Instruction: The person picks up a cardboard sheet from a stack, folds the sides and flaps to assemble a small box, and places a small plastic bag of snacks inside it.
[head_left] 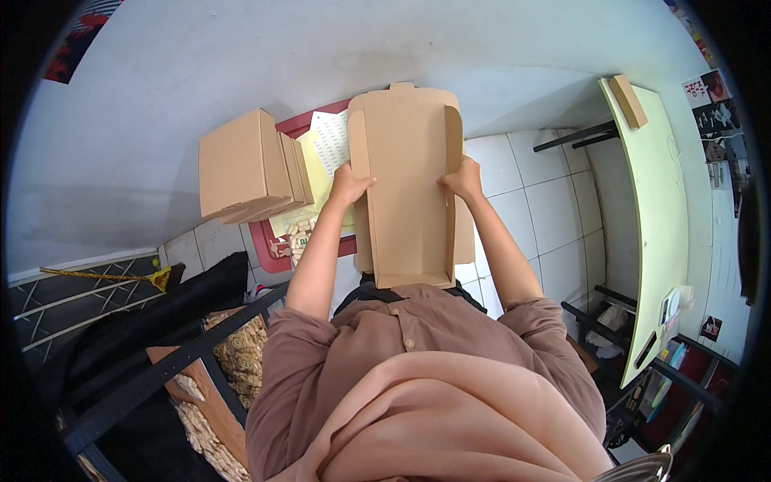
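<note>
A brown cardboard mailer box [408, 173], partly folded, is in front of my body with its lid end pointing away. Its side walls stand up, and the wall nearest me is upright too. My left hand [351, 185] grips the left side wall, thumb over the edge. On the opposite wall my right hand [463, 178] has the same kind of hold, its thumb inside. The fingers of both hands are mostly hidden behind the cardboard. Left of the box is a stack of closed cardboard boxes [245, 167].
A red low table [261, 245] carries the stack, printed paper sheets [331, 143] and a clear bag of pale pieces [301, 234]. To the right, a pale green tabletop [654, 217] holds a small cardboard box [628, 101] and a phone [645, 350]. Black metal rails [173, 365] run at lower left.
</note>
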{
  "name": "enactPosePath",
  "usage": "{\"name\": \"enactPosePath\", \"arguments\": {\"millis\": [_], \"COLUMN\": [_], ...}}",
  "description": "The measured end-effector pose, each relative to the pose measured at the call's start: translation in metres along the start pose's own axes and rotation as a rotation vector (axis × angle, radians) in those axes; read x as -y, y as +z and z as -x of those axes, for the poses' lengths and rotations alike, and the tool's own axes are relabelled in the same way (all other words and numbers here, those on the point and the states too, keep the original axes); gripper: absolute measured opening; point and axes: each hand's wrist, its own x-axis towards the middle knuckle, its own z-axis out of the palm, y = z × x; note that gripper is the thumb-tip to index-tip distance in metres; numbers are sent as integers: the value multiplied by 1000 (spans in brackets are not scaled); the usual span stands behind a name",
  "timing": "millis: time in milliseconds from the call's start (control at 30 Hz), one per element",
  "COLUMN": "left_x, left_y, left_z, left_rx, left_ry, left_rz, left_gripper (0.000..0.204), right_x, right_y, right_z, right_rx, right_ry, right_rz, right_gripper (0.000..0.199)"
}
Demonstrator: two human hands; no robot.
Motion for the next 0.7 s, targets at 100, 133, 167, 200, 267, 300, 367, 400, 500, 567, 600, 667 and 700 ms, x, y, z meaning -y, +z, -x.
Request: {"name": "enactPosePath", "arguments": {"millis": [100,133,167,200,267,300,367,400,500,567,600,667,700], "left_x": [-6,-7,-8,-9,-12,-14,-15,-14,-2,14,23,30,29], "left_y": [-4,-6,-9,-12,-13,-12,-11,-12,-9,-7,-5,-1,1], "left_z": [2,3,3,2,2,3,4,4,6,7,9,14,18], "left_rx": [2,-4,40,83,163,200,243,251,255,208,167,77,30], "left_ry": [48,74,38,1,-62,-88,-178,-241,-357,-319,-256,-98,-1], "left_rz": [-39,-43,39,122,181,157,118,103,238,281,249,56,-104], "left_gripper": [45,45,45,46,45,45,43,41,35,31,30,27,25], "right_x": [-5,-7,-8,-9,-12,-13,-17,-18,-27,-29,-29,-35,-41], "right_y": [-1,-1,-1,-1,-1,-1,0,0,-2,-6,-5,-1,1], "right_z": [0,-1,-1,-2,-4,-6,-10,-12,-22,-26,-25,-23,-22], "right_rx": [-16,-15,-14,-14,1,9,27,37,99,174,216,128,81], "right_ry": [25,25,27,28,7,-3,-58,-86,-114,-126,-131,-139,-137], "right_rz": [4,-9,-21,-33,-34,-34,12,35,66,48,39,-8,-31], "right_gripper": [38,38,38,38,37,37,38,39,43,49,53,55,57]}}
